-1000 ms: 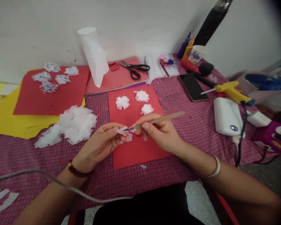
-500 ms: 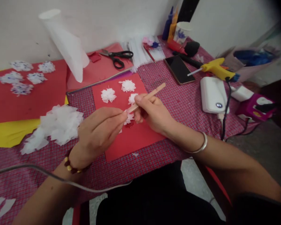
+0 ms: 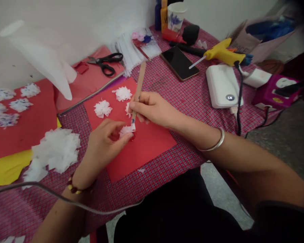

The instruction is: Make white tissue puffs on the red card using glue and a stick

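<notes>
Red below: has card [image 3: 152, 145] flat on bench [image 3: 192, 101], prob. to catch drips & show up white. Clamps stick [image 3: 140, 81] in R hand [image 3: 153, 109], pen-style, thumb & fingers closed on it below mid-length, prob. for fine tip ctrl. Sets blue-smeared low end against white bit [image 3: 133, 126] at edge of tuft [image 3: 125, 131], over mid-card; can't tell if stuck to tip. Rests L hand [image 3: 103, 140] just left of tuft, thumb & index apart around it, prob. to steady vs. stick; can't tell how hard, if at all, pressing. Has 3 other tufts [image 3: 123, 93] farther up card, one part-hidden by R hand, prob. spaced to avoid snags. Has heap [image 3: 57, 148] of loose paper just left of L hand, prob. for quick reach. Parks blue-flecked tufts [image 3: 6, 119] on separate red sheet [image 3: 22, 136], far left, prob. to dry w/o smudging. Lays scissors [image 3: 100, 61] beyond card & gun [image 3: 223, 52] past R arm, white rod [image 3: 197, 62] over phone [image 3: 176, 62], prob. to free up work area.
</notes>
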Available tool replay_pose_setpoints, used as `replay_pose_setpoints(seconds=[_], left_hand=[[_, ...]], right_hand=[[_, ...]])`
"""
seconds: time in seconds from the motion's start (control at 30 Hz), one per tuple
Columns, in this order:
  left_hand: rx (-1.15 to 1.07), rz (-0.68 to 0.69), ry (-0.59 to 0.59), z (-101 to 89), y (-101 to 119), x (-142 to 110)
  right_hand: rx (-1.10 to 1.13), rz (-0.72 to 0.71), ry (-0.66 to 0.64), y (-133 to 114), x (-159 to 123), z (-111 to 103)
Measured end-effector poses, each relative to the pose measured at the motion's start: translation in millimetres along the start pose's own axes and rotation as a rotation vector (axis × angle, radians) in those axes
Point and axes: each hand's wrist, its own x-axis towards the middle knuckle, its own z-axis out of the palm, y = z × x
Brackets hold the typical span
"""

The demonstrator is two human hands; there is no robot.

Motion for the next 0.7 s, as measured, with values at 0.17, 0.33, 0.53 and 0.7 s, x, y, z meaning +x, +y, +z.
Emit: replay_pose_setpoints(seconds=[0.17, 0.33, 0.53, 0.7], left_hand=[[0.225, 0.011, -0.026, 20.2, 0, 3], [0.042, -0.135, 0.021, 26.3, -3, 8], [-0.2, -0.332, -0.036, 18.8, -13, 9], [-0.304, -0.376, -0.081, 16.1, -16, 8]], right_hand=[[-0.213, 0.053, -0.005, -2, 3, -6], [-0.311, 0.013, -0.013, 2, 3, -4], [-0.378, -0.037, -0.074, 7, -1, 2], [-0.45, -0.07, -0.113, 11, -2, 6]])
